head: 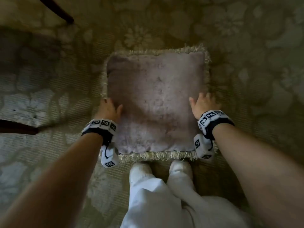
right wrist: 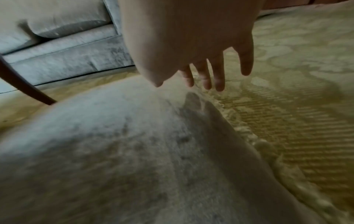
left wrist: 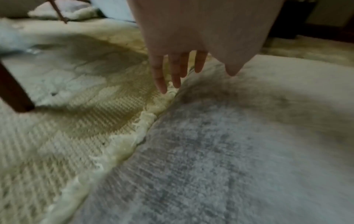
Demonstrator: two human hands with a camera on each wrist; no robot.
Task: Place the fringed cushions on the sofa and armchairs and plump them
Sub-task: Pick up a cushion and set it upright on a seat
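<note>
A square mauve-grey velvet cushion (head: 154, 102) with a cream fringe (head: 156, 156) lies flat on the patterned carpet in front of my feet. My left hand (head: 109, 109) is at its left edge with straight fingers (left wrist: 162, 78) reaching down to the fringe (left wrist: 134, 136). My right hand (head: 202, 104) is at the right edge, fingers (right wrist: 218, 78) straight and spread just above the cushion (right wrist: 114, 151). Neither hand grips anything.
Dark wooden furniture legs (head: 18, 129) (head: 57, 10) stand on the floral carpet (head: 255, 63) to the left and far left. A grey sofa with a seat cushion (right wrist: 63, 50) stands beyond the cushion. My white-socked feet (head: 161, 171) touch the near fringe.
</note>
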